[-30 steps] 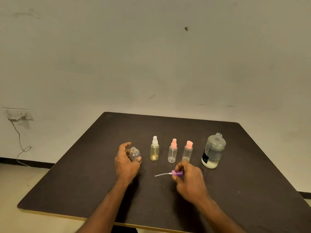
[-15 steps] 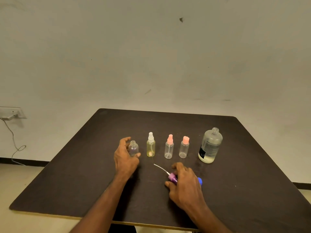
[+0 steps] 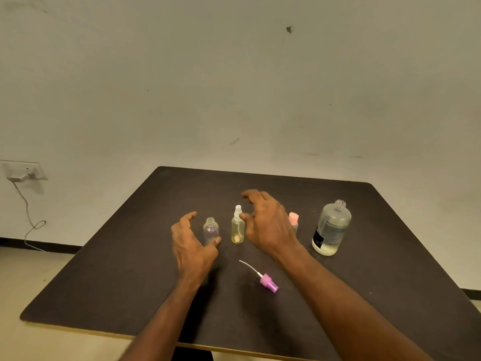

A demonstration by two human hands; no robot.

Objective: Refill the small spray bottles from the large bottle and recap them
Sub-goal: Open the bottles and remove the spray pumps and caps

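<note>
An uncapped small clear bottle (image 3: pixel 210 230) stands on the dark table (image 3: pixel 109 269). My left hand (image 3: pixel 191 243) cups its left side with the fingers apart; the thumb tip touches its base. A purple spray head (image 3: pixel 269 281) with its white tube lies alone in front. My right hand (image 3: pixel 268 225) hovers open, fingers spread, over the bottle row, its thumb next to the white-topped yellowish spray bottle (image 3: pixel 238 229). It hides one pink-capped bottle; another pink-capped bottle (image 3: pixel 293 220) peeks out on its right. The large uncapped bottle (image 3: pixel 331 229) stands far right, liquid low.
The table's near edge (image 3: pixel 156 337) runs just below my forearms. A wall socket with a plug and trailing cable (image 3: pixel 23 175) is at the left on the wall behind.
My right hand set the purple spray head down on the table, let go and moved up over the bottle row. My left hand loosened around the uncapped bottle.
</note>
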